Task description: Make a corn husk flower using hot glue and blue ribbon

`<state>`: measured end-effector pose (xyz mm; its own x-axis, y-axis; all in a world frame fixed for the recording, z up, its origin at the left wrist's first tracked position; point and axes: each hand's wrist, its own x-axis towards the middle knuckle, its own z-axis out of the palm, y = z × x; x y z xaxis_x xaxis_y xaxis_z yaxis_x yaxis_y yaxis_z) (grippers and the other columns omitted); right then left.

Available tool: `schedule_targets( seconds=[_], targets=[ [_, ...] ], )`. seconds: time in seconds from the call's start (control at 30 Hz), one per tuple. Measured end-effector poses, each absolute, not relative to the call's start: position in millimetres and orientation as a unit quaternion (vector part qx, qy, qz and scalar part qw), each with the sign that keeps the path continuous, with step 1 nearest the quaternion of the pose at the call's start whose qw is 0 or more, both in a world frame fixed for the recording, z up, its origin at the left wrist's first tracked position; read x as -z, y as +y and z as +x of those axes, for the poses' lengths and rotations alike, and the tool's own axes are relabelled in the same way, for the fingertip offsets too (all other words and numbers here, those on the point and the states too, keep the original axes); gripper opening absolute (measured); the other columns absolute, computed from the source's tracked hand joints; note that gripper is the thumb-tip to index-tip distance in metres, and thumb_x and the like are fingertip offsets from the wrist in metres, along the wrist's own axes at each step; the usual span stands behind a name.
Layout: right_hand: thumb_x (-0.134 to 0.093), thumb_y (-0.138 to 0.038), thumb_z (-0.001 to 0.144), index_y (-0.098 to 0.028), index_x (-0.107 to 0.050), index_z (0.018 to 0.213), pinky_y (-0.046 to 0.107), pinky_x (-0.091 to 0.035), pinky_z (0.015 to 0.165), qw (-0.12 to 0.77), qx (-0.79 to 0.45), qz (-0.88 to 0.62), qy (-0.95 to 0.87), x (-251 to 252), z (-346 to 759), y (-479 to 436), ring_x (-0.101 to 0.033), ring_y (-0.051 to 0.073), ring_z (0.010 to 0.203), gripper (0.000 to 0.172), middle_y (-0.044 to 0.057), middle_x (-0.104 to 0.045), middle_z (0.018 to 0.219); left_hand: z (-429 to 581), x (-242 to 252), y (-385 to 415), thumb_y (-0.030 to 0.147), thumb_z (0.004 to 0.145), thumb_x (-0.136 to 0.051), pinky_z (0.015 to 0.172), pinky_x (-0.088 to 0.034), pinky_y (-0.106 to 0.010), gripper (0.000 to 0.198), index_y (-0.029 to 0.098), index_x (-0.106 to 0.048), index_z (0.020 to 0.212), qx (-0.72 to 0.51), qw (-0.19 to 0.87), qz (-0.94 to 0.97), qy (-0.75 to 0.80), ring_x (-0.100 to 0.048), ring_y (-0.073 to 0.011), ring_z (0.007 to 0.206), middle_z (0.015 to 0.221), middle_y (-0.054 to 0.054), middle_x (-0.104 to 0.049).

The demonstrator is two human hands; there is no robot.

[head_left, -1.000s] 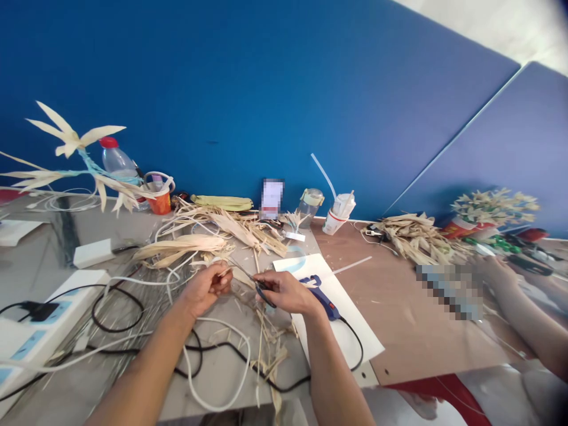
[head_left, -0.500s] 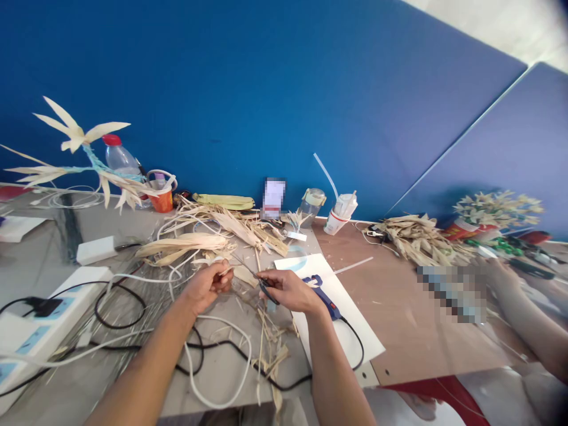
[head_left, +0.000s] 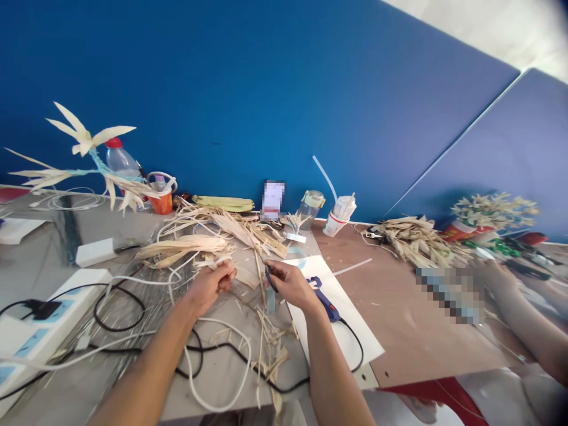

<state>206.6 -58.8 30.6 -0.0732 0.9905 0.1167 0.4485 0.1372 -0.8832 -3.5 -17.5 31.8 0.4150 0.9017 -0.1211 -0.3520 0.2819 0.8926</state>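
Note:
My left hand [head_left: 213, 286] is closed in a pinch over the table. A pale bit of corn husk [head_left: 227, 261] shows at its fingertips, though most of it is hidden by the fingers. To its right, my right hand [head_left: 290, 283] grips dark-handled scissors [head_left: 270, 278]; the blades are hard to make out. Behind both hands lies a heap of dry corn husks [head_left: 190, 244]. A blue glue gun [head_left: 326, 300] rests on a white sheet [head_left: 355, 340] beside my right wrist.
White and black cables loop around a power strip [head_left: 57, 316] at the left. A husk flower stem [head_left: 95, 160] leans by a bottle [head_left: 120, 161]. A phone [head_left: 273, 200], a jar [head_left: 312, 203] and a paper cup [head_left: 336, 223] stand behind. At right are a co-worker's hands [head_left: 499, 278].
My right hand has drawn slightly up and right with the scissors, whose blades no longer reach toward my left hand. My left hand stays nearly in place, its fingers closer together.

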Motion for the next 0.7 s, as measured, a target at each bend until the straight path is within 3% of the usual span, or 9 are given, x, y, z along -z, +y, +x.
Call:
schedule_targets(
  seconds=[0.2,0.4,0.7],
  targets=[
    [-0.057,-0.028,0.079,-0.015,-0.053,0.128,0.027,-0.042,0.065,0.305,-0.221,-0.689,-0.62,-49.2,190.2,-56.6,-0.06,0.019,0.071,0.051,0.006,-0.067,0.078,1.6,-31.0,-16.8,0.035,0.068,-0.074,0.04,-0.024,-0.018,0.027,0.014,-0.057,0.068,-0.473,0.691,0.435,0.332,-0.026,-0.0015,0.039,0.056,0.004,-0.053],
    [-0.055,-0.031,0.082,-0.021,-0.063,0.11,0.027,-0.041,0.074,0.218,-0.141,-0.727,-0.636,-64.8,162.6,-48.7,-0.063,0.022,0.089,0.031,0.009,-0.07,0.098,0.0,-25.6,-13.1,0.034,0.067,-0.075,0.04,-0.023,-0.017,0.027,0.014,-0.056,0.067,-0.473,0.701,0.415,0.337,-0.023,-0.0012,0.038,0.052,0.006,-0.049],
    [-0.052,-0.023,0.083,-0.017,-0.067,0.103,0.025,-0.044,0.078,0.151,-0.126,-0.697,-0.69,-59.0,140.7,-19.9,-0.062,0.02,0.097,0.026,0.013,-0.065,0.11,-0.4,-23.1,-13.7,0.035,0.071,-0.069,0.039,-0.023,-0.018,0.03,0.017,-0.048,0.061,-0.474,0.706,0.407,0.335,-0.022,-0.0033,0.039,0.049,0.008,-0.043]
  ],
)
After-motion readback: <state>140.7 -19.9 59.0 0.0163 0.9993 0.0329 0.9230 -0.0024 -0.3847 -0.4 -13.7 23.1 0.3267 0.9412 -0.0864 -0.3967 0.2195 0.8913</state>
